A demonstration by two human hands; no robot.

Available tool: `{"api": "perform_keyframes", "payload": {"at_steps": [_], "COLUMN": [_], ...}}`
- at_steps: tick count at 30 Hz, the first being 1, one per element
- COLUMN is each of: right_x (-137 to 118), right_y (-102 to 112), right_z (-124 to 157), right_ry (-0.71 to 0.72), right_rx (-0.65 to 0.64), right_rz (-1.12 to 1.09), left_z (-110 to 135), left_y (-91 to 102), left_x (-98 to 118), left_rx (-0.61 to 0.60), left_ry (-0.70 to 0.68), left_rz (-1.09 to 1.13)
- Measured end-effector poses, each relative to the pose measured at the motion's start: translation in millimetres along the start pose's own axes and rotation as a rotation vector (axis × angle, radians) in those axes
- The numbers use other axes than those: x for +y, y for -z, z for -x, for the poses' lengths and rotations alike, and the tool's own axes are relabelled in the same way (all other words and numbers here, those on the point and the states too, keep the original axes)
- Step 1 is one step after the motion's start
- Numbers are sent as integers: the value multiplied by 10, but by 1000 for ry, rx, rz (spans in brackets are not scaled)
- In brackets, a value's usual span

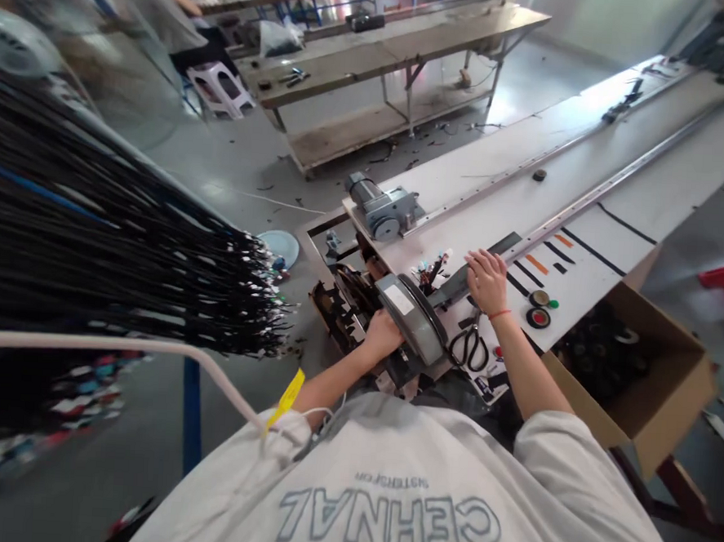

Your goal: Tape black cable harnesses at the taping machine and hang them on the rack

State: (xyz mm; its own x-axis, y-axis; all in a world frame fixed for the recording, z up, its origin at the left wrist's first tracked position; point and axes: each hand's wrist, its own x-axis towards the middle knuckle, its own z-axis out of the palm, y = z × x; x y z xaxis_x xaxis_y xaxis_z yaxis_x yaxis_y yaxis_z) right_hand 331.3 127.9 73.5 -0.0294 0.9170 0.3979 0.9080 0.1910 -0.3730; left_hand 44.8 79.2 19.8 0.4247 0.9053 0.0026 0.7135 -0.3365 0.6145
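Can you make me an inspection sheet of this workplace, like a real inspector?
Surface: long white tabletop with silver metal rails.
Job's things: rounded grey machine with white label; flat dark grey bar.
Clutter: black-handled scissors, round black-rimmed rolls, thin black strips, orange strips.
Hands: left hand at the machine, partly hidden; right hand on the bar.
Cables: thick bundle of thin black cables.
Surroundings: open brown cardboard box, white plastic stool.

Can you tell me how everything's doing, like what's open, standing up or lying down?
Cardboard box, open on top, dark things inside.
Scissors, lying down; blades hard to make out.
White stool, standing upright.
Red-centred roll, lying flat.
Black cables, bunched together.
Left hand, against the grey machine.
Right hand, palm down on the dark bar.
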Motion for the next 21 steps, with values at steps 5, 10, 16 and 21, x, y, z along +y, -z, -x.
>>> {"api": "perform_keyframes", "payload": {"at_steps": [5, 10, 16, 21], "right_x": [846, 1253, 1174, 1174], "right_y": [186, 160, 136, 186], "right_z": [856, 1190, 1092, 1054], "right_ry": [-650, -889, -990, -1080], "right_rx": [282, 84, 31, 13], "right_rz": [247, 306, 317, 219], "left_z": [659, 1058, 1198, 1259], "left_y": [206, 254, 291, 404], "left_x": [-298, -565, -663, -636], "left_rx": [-18, -11, 17, -16], "left_ry": [235, 349, 380, 354], "left_rz": [-122, -86, 6, 59]}}
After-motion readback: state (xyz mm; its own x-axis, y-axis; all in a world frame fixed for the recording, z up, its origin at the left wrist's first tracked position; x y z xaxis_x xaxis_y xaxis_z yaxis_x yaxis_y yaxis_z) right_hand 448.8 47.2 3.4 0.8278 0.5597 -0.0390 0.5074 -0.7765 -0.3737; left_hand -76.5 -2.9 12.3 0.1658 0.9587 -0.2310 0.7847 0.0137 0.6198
